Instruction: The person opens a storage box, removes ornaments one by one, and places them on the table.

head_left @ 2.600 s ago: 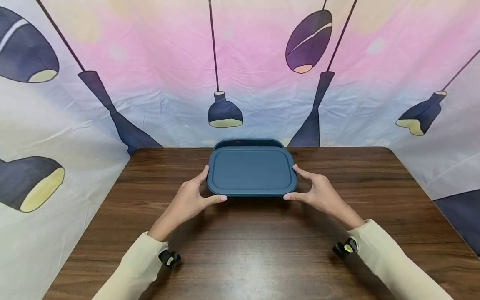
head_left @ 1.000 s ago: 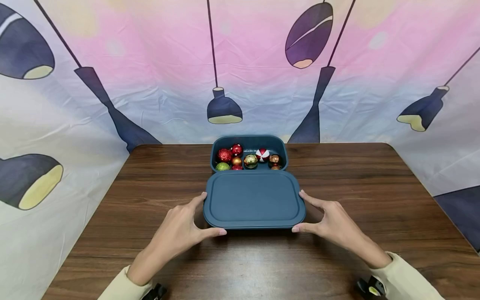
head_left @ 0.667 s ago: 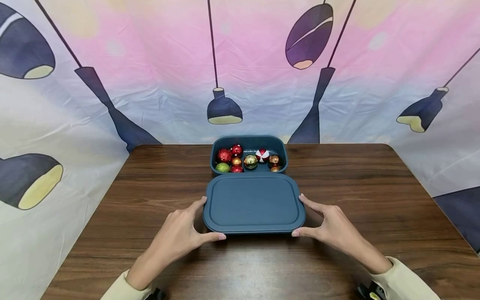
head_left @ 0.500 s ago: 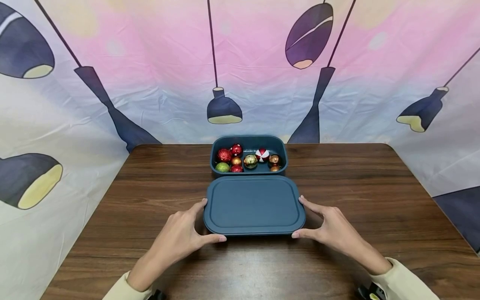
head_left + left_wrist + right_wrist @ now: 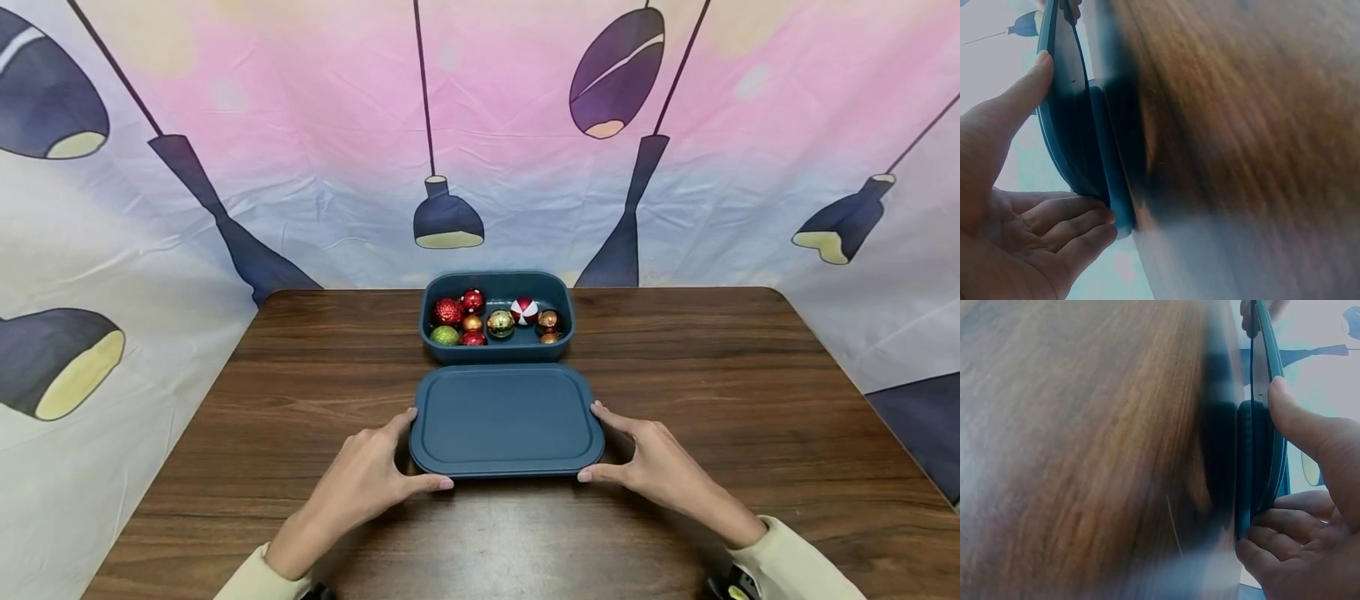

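Note:
Both hands hold a dark blue rectangular lid (image 5: 507, 421) by its two near corners, topside up. My left hand (image 5: 363, 477) grips its left end, thumb on the near edge and fingers at the side. At the right end my right hand (image 5: 660, 467) grips it the same way. In both wrist views a gap shows between the lid (image 5: 1069, 119) and the table, so it is held above the wood. Just beyond it stands a matching blue box (image 5: 498, 354), uncovered, with several red, gold, green and striped bauble ornaments (image 5: 501, 323) inside.
The box stands near the far edge of the brown wooden table (image 5: 300, 367). Behind the table hangs a cloth backdrop (image 5: 337, 167) printed with lamps. Bare wood lies on both sides of the lid and in front of it.
The lid came off the box toward me, uncovering the ornaments. Both hands have drawn it nearer and lower, and a strip of table now shows between lid and box.

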Action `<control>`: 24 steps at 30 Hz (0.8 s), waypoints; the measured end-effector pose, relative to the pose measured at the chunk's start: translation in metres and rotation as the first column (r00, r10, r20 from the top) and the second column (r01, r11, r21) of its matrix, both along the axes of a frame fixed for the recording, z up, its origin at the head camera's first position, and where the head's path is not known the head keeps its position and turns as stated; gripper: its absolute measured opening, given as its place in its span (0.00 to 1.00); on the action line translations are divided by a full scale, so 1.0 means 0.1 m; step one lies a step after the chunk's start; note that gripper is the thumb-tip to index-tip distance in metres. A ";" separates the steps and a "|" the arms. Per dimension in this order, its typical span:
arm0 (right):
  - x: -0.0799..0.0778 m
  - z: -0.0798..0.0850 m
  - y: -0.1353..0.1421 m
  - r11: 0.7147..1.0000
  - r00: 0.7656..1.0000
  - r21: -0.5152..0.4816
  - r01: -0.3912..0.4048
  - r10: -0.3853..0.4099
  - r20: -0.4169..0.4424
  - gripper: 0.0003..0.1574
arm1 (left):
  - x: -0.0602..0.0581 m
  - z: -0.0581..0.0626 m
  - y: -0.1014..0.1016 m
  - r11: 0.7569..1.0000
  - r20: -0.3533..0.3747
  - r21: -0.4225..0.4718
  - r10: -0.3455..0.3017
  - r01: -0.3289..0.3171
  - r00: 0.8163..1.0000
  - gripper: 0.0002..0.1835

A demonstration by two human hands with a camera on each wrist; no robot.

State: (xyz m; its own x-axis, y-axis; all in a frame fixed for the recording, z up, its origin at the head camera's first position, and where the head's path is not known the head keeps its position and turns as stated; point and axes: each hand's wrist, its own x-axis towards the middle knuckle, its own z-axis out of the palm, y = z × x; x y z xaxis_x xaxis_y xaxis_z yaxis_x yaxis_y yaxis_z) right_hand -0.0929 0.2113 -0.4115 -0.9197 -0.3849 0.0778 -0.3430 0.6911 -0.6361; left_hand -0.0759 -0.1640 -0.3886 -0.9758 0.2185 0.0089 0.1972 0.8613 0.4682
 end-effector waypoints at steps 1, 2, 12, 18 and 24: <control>-0.01 -0.01 0.00 1.000 1.000 0.001 -0.003 0.003 0.004 0.60 | 0.00 -0.01 0.00 1.000 0.004 0.002 0.001 -0.001 1.000 0.58; -0.01 -0.01 0.00 1.000 1.000 0.000 -0.005 0.005 0.012 0.60 | -0.01 -0.02 0.00 1.000 0.013 0.002 0.003 -0.003 1.000 0.58; -0.04 -0.11 -0.02 1.000 0.999 0.009 -0.015 0.015 0.033 0.60 | -0.04 -0.12 0.01 1.000 0.047 -0.012 -0.012 0.013 0.999 0.59; -0.05 -0.12 -0.04 1.000 0.999 0.007 -0.015 0.014 0.033 0.62 | -0.07 -0.15 0.03 1.000 0.052 -0.021 -0.016 0.017 0.999 0.60; -0.06 -0.12 -0.06 1.000 0.999 0.029 -0.006 0.004 0.043 0.62 | -0.09 -0.16 0.05 0.998 0.046 -0.056 -0.022 0.025 0.999 0.61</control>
State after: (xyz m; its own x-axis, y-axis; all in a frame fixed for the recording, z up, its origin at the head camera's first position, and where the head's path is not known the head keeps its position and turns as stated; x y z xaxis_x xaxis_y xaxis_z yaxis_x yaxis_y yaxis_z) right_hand -0.0990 0.2048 -0.4234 -0.9200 -0.3910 0.0266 -0.3192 0.7081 -0.6299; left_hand -0.0845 -0.1594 -0.4046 -0.9695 0.2405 -0.0481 0.1976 0.8820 0.4279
